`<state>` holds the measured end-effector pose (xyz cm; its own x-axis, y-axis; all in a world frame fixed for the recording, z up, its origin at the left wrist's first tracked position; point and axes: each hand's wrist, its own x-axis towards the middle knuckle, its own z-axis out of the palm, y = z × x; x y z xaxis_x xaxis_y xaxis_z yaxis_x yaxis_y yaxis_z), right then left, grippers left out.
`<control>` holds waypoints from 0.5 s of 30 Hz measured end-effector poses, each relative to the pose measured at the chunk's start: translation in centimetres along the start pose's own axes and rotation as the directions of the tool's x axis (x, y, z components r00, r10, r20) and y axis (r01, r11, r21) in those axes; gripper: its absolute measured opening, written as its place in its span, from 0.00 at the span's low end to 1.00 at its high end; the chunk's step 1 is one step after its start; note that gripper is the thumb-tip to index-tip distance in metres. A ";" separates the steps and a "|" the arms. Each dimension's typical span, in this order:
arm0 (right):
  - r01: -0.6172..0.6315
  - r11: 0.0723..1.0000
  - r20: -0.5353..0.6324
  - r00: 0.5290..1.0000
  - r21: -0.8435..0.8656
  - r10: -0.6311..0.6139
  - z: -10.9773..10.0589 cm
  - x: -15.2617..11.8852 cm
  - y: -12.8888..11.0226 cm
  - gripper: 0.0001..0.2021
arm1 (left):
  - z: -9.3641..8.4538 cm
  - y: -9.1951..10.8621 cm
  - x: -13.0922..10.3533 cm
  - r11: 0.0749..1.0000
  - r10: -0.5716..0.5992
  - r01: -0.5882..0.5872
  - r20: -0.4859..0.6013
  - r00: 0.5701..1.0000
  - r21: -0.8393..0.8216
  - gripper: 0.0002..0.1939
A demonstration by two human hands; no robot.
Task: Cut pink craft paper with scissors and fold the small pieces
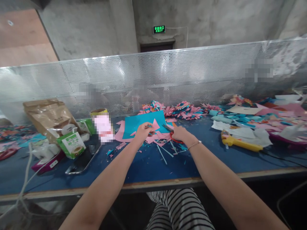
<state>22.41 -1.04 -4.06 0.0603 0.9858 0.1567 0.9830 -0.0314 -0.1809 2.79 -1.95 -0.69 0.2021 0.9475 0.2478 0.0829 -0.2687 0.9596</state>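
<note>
Pink paper (156, 124) at 12 o'clock on the table (158, 172), pinched in the left hand (145, 130); lower edge hidden by fingers and scraps (161, 136). Right hand (181, 133), at 3 o'clock of the paper, closes around scissors (169, 128); handles partly covered, blade gap too small to make out. Blue sheet (140, 118) at 10 o'clock, partly covered by hand and scraps.
</note>
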 end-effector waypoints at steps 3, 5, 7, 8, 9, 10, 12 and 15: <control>-0.126 0.991 -0.033 0.992 -0.044 0.125 -0.2 0.0 0.1 0.27 | 0.0 -0.1 0.1 0.998 -0.010 0.010 -0.005 1.000 -0.054 0.06; -0.113 0.992 0.029 0.993 -0.052 0.115 -0.5 0.1 0.3 0.27 | -0.2 -0.4 0.3 0.997 0.025 -0.026 -0.018 1.000 -0.077 0.05; -0.027 0.998 0.103 0.994 -0.057 0.032 -0.6 0.2 0.5 0.21 | -0.4 -0.8 0.7 0.994 0.096 -0.099 -0.082 0.992 -0.041 0.07; 0.014 0.998 0.117 0.993 -0.059 -0.007 -0.6 0.2 0.5 0.18 | -0.5 -0.9 0.8 0.992 0.125 -0.127 -0.111 0.986 -0.013 0.08; 0.040 0.997 0.117 0.993 -0.065 -0.032 -0.5 0.2 0.6 0.16 | -0.6 -1.1 0.9 0.989 0.149 -0.150 -0.126 0.981 0.003 0.09; 0.052 0.996 0.106 0.993 -0.067 -0.044 -0.5 0.2 0.6 0.15 | -0.7 -1.1 1.0 0.987 0.159 -0.160 -0.129 0.979 0.001 0.09; 0.043 0.998 0.066 0.997 -0.050 -0.040 -0.5 0.3 0.7 0.15 | -0.7 -1.1 0.9 0.986 0.157 -0.163 -0.122 0.980 -0.042 0.09; 0.029 0.998 -0.008 1.000 0.056 -0.029 -0.8 0.4 0.7 0.15 | -0.6 -0.7 0.7 0.985 0.113 -0.128 -0.132 0.985 -0.114 0.13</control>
<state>23.27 -0.80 -3.37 0.0333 0.9850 0.1691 0.9731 0.0067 -0.2305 2.28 -1.02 -1.16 0.0798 0.9256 0.3700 -0.0553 -0.3665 0.9288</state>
